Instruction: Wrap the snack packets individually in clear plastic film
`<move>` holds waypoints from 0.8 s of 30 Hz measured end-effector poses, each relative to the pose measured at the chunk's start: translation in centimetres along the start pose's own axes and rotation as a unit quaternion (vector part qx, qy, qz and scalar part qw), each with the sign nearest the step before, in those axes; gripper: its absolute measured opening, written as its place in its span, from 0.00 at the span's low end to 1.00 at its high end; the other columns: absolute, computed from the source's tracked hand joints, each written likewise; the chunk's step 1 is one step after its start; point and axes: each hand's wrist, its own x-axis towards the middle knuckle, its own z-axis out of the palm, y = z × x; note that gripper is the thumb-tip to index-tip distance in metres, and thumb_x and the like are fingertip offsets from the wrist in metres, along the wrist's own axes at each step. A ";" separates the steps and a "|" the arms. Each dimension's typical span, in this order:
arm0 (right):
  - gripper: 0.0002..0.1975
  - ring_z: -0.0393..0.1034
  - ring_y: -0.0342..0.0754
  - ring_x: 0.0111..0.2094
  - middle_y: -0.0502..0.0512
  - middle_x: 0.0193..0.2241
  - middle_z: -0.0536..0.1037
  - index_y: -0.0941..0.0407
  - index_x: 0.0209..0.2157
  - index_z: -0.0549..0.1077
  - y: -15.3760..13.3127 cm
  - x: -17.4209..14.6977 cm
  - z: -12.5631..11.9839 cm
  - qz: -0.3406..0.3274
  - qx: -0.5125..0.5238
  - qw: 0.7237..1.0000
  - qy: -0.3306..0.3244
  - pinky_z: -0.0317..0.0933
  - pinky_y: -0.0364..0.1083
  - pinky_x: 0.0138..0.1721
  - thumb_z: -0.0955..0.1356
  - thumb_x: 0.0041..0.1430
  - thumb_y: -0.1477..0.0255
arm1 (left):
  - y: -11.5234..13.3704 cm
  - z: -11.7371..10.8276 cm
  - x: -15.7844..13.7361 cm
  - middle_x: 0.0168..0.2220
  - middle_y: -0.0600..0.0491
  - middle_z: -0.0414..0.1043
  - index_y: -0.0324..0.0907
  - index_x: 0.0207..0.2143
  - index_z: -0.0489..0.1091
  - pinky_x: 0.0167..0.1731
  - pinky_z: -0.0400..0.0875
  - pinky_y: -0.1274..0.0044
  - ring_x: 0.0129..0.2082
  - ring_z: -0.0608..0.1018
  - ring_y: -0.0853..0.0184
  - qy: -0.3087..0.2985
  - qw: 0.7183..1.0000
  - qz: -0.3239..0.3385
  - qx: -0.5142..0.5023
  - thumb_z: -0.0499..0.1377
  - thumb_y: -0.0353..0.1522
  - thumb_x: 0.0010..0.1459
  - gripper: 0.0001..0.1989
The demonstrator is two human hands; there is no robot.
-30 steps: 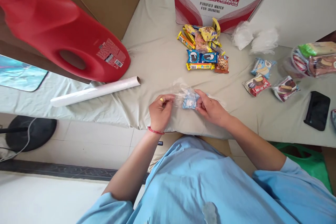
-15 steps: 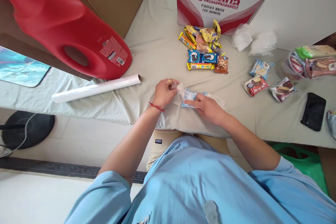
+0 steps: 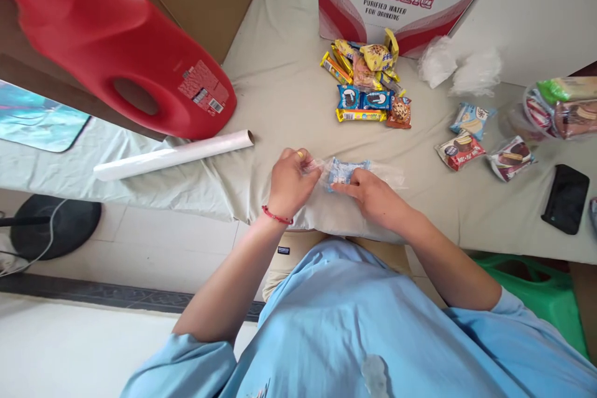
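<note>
In the head view, a blue-and-white wrapped snack (image 3: 342, 172) lies near the table's front edge, inside or on a clear plastic bag (image 3: 390, 175); which of the two I cannot tell. My right hand (image 3: 373, 196) grips the snack's lower right part between thumb and fingers. On the other side, my left hand (image 3: 293, 180) pinches the bag's left end, with the film stretched toward the snack. A yellow ring and a red cord bracelet (image 3: 277, 216) show on the left hand and wrist.
Several wrapped snacks (image 3: 362, 99) are piled before a Wahaha carton (image 3: 401, 0). Clear bags (image 3: 476, 71), three packets (image 3: 461, 149), a plastic tub (image 3: 527, 109) and a black phone (image 3: 566, 199) lie right. A white roll (image 3: 172, 157) and red jug (image 3: 186, 96) are left.
The bag film between my hands, bunched up before, is now drawn out flatter. My left hand has turned slightly, while the right still grips the snack. The camera view has shifted a little.
</note>
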 end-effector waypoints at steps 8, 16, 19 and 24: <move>0.18 0.67 0.59 0.52 0.64 0.51 0.75 0.53 0.54 0.79 0.0 -2.1 -0.8 -0.050 0.027 0.998 0.036 0.67 0.58 0.54 0.61 0.72 0.70 | 3.5 4.4 -1.8 0.38 0.51 0.80 0.43 0.39 0.77 0.48 0.78 0.70 0.42 0.81 0.63 -0.098 0.983 0.015 -0.157 0.52 0.30 0.64 0.12; 0.19 0.73 0.57 0.46 0.61 0.45 0.77 0.52 0.55 0.78 3.4 -5.3 -2.2 0.140 0.064 0.953 0.260 0.71 0.58 0.50 0.66 0.70 0.58 | 3.8 6.5 -4.3 0.61 0.37 0.70 0.33 0.61 0.70 0.55 0.75 0.64 0.59 0.74 0.53 -0.106 0.958 0.197 0.182 0.55 0.26 0.63 0.24; 0.22 0.65 0.66 0.57 0.69 0.54 0.72 0.55 0.52 0.78 5.3 -5.2 -1.3 0.190 -0.054 0.933 0.300 0.62 0.66 0.58 0.71 0.62 0.56 | 4.1 7.2 -5.1 0.68 0.37 0.65 0.34 0.65 0.67 0.50 0.75 0.66 0.63 0.72 0.54 -0.110 0.930 0.205 0.285 0.50 0.26 0.69 0.24; 0.11 0.71 0.54 0.41 0.61 0.43 0.76 0.54 0.39 0.76 4.9 -4.9 -2.8 0.177 0.044 0.951 0.249 0.68 0.54 0.46 0.69 0.63 0.61 | 3.6 7.5 -5.5 0.70 0.39 0.64 0.35 0.64 0.69 0.45 0.75 0.67 0.65 0.71 0.55 -0.108 0.900 0.239 0.347 0.45 0.26 0.71 0.24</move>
